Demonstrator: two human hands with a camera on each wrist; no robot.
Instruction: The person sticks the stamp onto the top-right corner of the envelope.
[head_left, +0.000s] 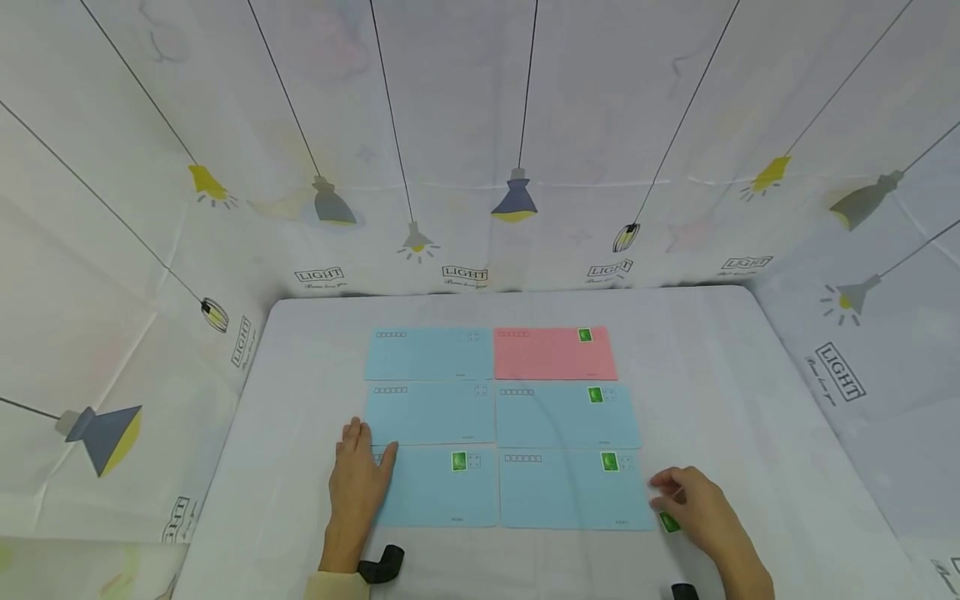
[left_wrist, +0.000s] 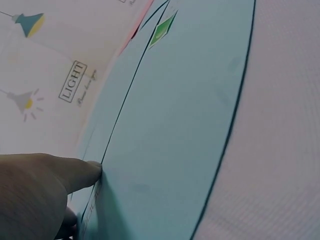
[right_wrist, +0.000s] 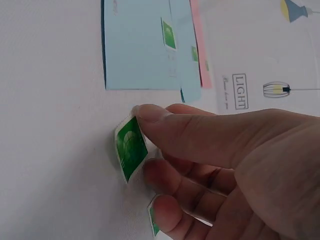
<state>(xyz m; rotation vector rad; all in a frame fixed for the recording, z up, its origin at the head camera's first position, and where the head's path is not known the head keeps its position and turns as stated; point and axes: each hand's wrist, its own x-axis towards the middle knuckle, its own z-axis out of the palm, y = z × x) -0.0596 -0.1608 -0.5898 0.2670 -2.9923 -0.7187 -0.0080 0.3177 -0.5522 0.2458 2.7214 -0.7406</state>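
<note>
In the head view my left hand (head_left: pixel 357 479) lies with extended fingers over the left edges of the middle-left blue envelope (head_left: pixel 431 417) and the lower-left one (head_left: pixel 435 492). Its thumb (left_wrist: pixel 82 175) presses near their shared border in the left wrist view. My right hand (head_left: pixel 697 504) is just right of the lower-right blue envelope (head_left: pixel 573 496). A green postage stamp (right_wrist: pixel 131 147) with a white border is held at its corner by the right thumb tip; the index finger is mostly hidden behind the thumb. Another green stamp (right_wrist: pixel 153 220) shows partly beneath the curled fingers.
At the back are another blue envelope (head_left: pixel 427 357) and a pink one (head_left: pixel 555 358). Several envelopes bear green stamps at their upper right. A black object (head_left: pixel 382 565) is by my left wrist. The white table (head_left: pixel 765 400) meets lamp-patterned cloth walls.
</note>
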